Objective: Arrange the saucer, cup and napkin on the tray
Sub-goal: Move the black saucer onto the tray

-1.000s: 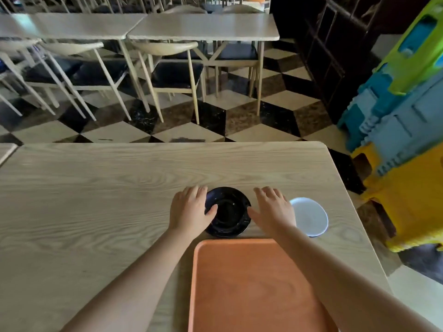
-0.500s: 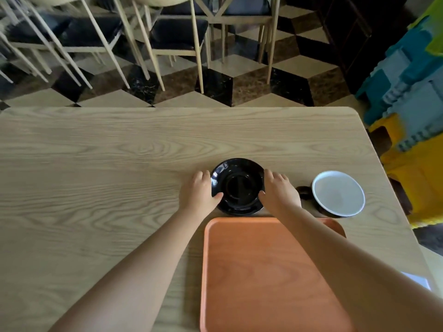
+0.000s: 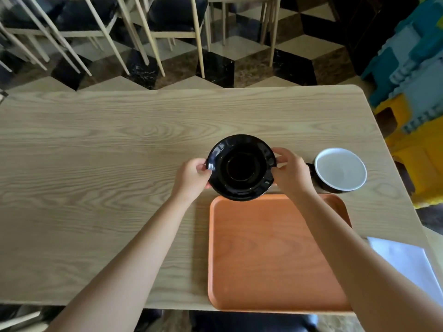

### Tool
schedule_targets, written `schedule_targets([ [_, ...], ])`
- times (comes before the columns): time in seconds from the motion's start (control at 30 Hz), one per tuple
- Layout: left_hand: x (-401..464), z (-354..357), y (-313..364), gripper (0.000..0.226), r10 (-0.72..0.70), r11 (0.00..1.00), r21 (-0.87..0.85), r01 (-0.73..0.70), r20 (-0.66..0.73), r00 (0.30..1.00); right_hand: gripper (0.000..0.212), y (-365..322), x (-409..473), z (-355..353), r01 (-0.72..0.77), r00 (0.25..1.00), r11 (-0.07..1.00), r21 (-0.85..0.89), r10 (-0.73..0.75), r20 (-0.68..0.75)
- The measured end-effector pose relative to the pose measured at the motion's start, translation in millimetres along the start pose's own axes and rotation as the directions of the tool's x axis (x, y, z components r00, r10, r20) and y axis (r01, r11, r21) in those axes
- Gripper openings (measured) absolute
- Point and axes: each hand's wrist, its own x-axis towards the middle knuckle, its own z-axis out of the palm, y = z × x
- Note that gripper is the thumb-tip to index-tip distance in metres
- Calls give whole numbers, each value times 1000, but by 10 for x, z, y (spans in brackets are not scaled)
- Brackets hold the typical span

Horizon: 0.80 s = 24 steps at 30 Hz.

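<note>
While both hands pinch it by opposite rims, the left hand [image 3: 191, 174] and right hand [image 3: 291, 173] hold the black saucer [image 3: 240, 167], which seems lifted slightly off the worktop [image 3: 96, 152], its near edge over the orange tray's [image 3: 271, 255] far rim. Just right of the right hand stands the cup [image 3: 340, 170]. Nearer, beside that forearm, lies the white napkin [image 3: 407, 262].

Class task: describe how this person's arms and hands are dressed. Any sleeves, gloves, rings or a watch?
Both forearms are bare to the bottom edge of the picture, with no sleeves visible. The left hand and right hand wear no gloves, rings, watch or bracelet.
</note>
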Motion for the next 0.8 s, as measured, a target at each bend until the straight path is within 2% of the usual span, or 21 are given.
schedule_targets([
  [0.1,-333,-88,-9,21,15,997,-82,-14,0,1000,41,87,-245,-21,-49,999,998,48,49,-7],
  [0.23,-770,-112,-84,39,53,998,-31,-51,62,997,36,290,-568,14,-59,998,991,120,57,23],
  [0.37,-1023,-46,-195,44,8,996,-87,-2,64,998,39,484,-859,41,-89,996,985,148,85,33],
  [0.57,-1144,22,-356,35,-57,998,2,57,73,996,40,655,-1028,58,-145,989,971,188,136,60],
  [0.8,-1205,35,-396,35,-43,996,85,39,46,998,40,673,-1091,107,-192,980,963,188,177,95],
])
